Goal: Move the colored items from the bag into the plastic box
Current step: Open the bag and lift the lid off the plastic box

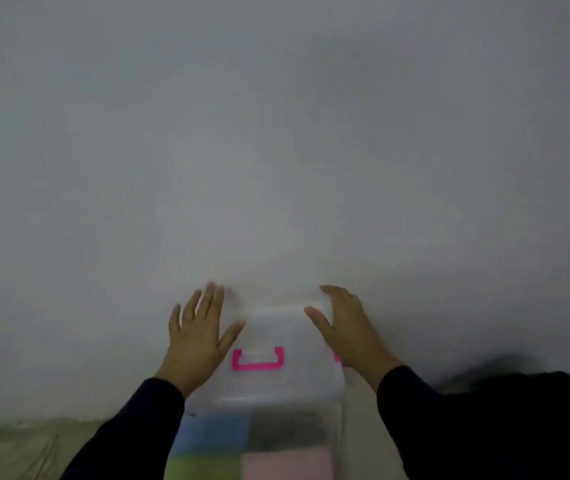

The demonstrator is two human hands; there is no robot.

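I see a beige tiled floor (pixel 10 452) meeting a plain white wall; the clear plastic box (pixel 276 427) seems to rest on it.

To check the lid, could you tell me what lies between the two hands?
In the head view, the clear lid with its pink handle.

The plastic box (pixel 276 403) is blurred, its lower part cut off at six o'clock; colored items (pixel 242 452) inside show only as hazy patches. A dark shape (pixel 525 386) at four o'clock is unidentifiable.
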